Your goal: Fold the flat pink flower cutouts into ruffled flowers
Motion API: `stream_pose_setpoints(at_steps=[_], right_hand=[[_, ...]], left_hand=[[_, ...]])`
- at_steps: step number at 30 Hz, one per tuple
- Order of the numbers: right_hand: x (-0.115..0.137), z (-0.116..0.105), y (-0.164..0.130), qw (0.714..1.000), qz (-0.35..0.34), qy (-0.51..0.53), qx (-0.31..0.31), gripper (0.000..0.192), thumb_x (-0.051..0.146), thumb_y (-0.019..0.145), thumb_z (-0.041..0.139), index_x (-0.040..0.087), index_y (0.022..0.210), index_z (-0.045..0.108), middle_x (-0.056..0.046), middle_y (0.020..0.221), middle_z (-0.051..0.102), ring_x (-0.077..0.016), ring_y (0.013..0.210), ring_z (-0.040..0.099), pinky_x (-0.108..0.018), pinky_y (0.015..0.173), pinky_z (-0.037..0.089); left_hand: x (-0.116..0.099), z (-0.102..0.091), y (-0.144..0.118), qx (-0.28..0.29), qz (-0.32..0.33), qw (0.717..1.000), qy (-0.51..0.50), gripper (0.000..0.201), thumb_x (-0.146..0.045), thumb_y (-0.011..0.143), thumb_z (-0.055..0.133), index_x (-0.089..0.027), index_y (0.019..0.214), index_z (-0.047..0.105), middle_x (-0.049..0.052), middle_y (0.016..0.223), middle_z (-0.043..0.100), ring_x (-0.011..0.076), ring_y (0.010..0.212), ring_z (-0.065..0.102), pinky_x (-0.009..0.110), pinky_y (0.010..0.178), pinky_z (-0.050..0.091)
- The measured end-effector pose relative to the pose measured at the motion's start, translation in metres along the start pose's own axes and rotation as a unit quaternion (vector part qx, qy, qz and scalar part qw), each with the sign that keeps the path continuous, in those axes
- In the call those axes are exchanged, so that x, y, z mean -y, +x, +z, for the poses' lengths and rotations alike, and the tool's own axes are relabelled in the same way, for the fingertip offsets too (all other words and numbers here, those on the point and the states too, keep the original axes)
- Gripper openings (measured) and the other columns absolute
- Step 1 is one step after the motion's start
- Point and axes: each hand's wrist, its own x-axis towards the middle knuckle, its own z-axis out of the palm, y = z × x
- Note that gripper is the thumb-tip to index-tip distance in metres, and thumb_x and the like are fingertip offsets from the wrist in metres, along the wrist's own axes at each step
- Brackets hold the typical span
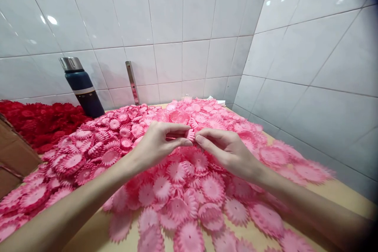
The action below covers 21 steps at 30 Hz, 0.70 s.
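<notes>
At the far left a brown cardboard box (13, 153) cuts into the edge, and behind it lies a heap of red scalloped fabric flower pieces (44, 120). A dark blue steel flask with a silver cap (81, 86) stands against the white glazed wall tiles (165, 19), with a thin metal strip (132, 82) leaning beside it.

My left hand (156, 143) comes in from the lower left, forearm long and low, wrist bent, fingers curled in and thumb pressed forward. It pinches one small pink ruffled flower piece (190, 136) above the middle of the table. My right hand (228, 149) meets it from the lower right, thumb and forefinger closed on the same piece, I think, though the grip is small and partly hidden.

Beneath both hands spreads a wide pile of pink round flower pieces with toothed edges (183, 189), soft and layered, overlapping thickly. The pale wooden table top (333, 191) shows bare only at the right, along the corner wall, and in a patch near my left forearm.
</notes>
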Motion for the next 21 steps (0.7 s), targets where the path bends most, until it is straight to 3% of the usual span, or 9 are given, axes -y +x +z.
stream_pose_setpoints(at_steps=[4,9,12,15,21], right_hand=[[0.0016,-0.0009,-0.0019,1.000,0.015,0.007,-0.015,0.018,0.031,0.090,0.056,0.020,0.090,0.070,-0.004,0.086,0.069,-0.0178,0.081,0.064,-0.032,0.075,0.051],[-0.0013,0.0006,-0.0022,1.000,0.020,0.004,-0.012,0.018,0.032,0.090,0.056,0.019,0.088,0.068,-0.004,0.085,0.069,-0.0172,0.079,0.063,-0.031,0.073,0.051],[-0.0017,0.0009,-0.0016,1.000,0.028,0.007,-0.004,0.018,0.032,0.091,0.055,0.019,0.087,0.067,-0.003,0.083,0.067,-0.0154,0.076,0.061,-0.029,0.069,0.049],[0.0000,0.0000,-0.0016,0.999,0.037,0.025,-0.001,0.017,0.032,0.090,0.056,0.020,0.086,0.067,-0.002,0.082,0.067,-0.0147,0.074,0.060,-0.027,0.068,0.048],[0.0000,-0.0007,-0.0018,0.999,0.034,0.029,-0.004,0.017,0.031,0.090,0.057,0.020,0.091,0.070,-0.003,0.085,0.068,-0.0157,0.079,0.061,-0.028,0.072,0.049]], left_hand=[[0.0012,-0.0009,0.0023,0.041,-0.064,0.993,-0.095,0.027,-0.033,0.079,0.070,-0.012,0.097,0.071,0.008,0.095,0.074,0.0241,0.094,0.069,0.036,0.085,0.056],[0.0036,0.0007,0.0026,0.045,-0.104,0.983,-0.148,0.036,-0.033,0.076,0.073,-0.011,0.104,0.066,0.013,0.107,0.072,0.0251,0.101,0.068,0.040,0.092,0.053],[0.0035,0.0020,0.0012,0.048,-0.107,0.974,-0.192,0.036,-0.028,0.077,0.073,-0.015,0.107,0.059,0.011,0.101,0.073,0.0228,0.097,0.069,0.037,0.085,0.055],[0.0043,0.0031,0.0005,0.045,-0.096,0.967,-0.233,0.027,-0.025,0.079,0.072,-0.017,0.096,0.052,0.005,0.090,0.072,0.0181,0.088,0.070,0.030,0.076,0.055],[0.0073,0.0042,0.0025,0.061,-0.084,0.975,-0.199,0.018,-0.027,0.080,0.069,-0.012,0.084,0.060,0.004,0.086,0.067,0.0138,0.084,0.066,0.028,0.080,0.052]])
